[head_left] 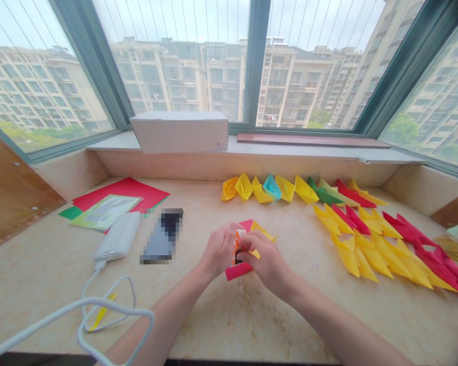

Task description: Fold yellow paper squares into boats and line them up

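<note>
A small orange-and-white packet is held upright between my two hands near the middle of the stone ledge. My left hand is closed on its left side. From the right, my right hand pinches it, with fingers curled over a dark patch on its lower part. Beneath the hands lies a piece of red paper, partly covered by them. Just behind my right hand is a yellow folded paper, half hidden by the fingers.
Folded paper boats line the back, with more yellow and red ones at right. Left are red paper sheets, a white power bank with a looping cable, and a blurred phone. A white box stands on the sill.
</note>
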A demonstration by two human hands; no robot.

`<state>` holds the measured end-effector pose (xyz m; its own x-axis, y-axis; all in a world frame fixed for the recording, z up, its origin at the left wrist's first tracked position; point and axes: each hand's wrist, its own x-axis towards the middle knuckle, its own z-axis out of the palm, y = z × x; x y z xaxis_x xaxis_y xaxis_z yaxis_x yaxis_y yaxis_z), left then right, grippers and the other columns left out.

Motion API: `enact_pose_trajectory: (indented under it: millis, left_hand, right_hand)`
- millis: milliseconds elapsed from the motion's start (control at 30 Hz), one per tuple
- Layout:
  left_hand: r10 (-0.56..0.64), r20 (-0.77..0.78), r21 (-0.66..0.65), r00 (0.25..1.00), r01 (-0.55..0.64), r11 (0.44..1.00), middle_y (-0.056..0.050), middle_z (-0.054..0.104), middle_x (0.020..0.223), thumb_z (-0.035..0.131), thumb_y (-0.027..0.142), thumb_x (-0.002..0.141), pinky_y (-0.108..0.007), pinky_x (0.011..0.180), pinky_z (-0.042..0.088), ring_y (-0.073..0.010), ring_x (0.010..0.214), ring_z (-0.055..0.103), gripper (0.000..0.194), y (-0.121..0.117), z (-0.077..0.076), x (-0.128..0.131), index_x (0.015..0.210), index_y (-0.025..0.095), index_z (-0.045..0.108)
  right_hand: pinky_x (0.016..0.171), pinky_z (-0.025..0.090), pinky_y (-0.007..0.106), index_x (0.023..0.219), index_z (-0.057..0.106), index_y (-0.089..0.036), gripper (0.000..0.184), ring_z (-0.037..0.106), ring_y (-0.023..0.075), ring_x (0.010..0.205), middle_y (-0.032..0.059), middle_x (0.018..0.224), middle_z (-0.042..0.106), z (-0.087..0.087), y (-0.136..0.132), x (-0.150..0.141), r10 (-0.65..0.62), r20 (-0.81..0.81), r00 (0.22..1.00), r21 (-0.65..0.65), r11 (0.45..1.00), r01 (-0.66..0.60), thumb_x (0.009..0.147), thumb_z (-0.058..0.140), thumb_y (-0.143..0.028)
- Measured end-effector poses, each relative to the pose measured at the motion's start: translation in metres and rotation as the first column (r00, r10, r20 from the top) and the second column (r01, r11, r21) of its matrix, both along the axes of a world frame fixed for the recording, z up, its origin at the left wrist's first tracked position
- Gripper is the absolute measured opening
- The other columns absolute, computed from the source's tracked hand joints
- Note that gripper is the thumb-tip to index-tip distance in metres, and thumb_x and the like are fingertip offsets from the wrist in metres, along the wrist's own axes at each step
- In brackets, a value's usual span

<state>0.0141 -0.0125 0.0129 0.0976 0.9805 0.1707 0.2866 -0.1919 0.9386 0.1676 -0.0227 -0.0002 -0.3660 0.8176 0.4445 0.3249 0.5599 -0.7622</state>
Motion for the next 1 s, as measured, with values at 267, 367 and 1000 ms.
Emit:
enact_pose_trajectory:
  millis: [267,367,1000]
  left_hand:
    - [-0.064,-0.184,0.083,0.981,0.081,0.993,-0.006,0.07,0.079,0.032,0.037,0.098,-0.027,0.07,0.044,-0.0192,0.074,0.063,0.047,-0.004,0.003,-0.001,0.08,0.017,0.07]
    - [-0.113,-0.091,0.052,0.989,0.118,0.992,-0.005,0.07,0.08,0.033,0.038,0.097,-0.027,0.071,0.046,-0.0191,0.075,0.063,0.045,-0.006,0.009,-0.003,0.089,0.016,0.071]
    - [0.108,0.411,-0.011,0.905,-0.113,0.994,0.001,0.06,0.066,0.045,0.067,0.089,-0.021,0.04,0.041,-0.0112,0.045,0.052,0.062,-0.021,0.025,-0.006,0.118,0.013,0.057]
  right_hand:
    - [0.077,0.051,0.03,0.081,0.066,-0.02,0.013,0.062,0.0175,0.085,0.0031,0.087,0.066,0.004,-0.002,0.007,0.088,0.148,0.985,0.107,0.989,-0.104,0.091,0.06,-0.015]
    - [0.078,0.051,0.032,0.082,0.067,-0.021,0.017,0.064,0.0184,0.084,0.0042,0.086,0.069,0.009,-0.007,0.008,0.065,0.152,0.986,0.225,0.97,-0.098,0.094,0.056,-0.018]
    - [0.061,0.047,0.029,0.081,0.059,-0.02,0.029,0.059,0.0165,0.067,0.0031,0.073,0.064,0.001,-0.025,-0.001,-0.061,0.019,0.998,0.218,0.974,0.055,0.1,0.045,-0.036]
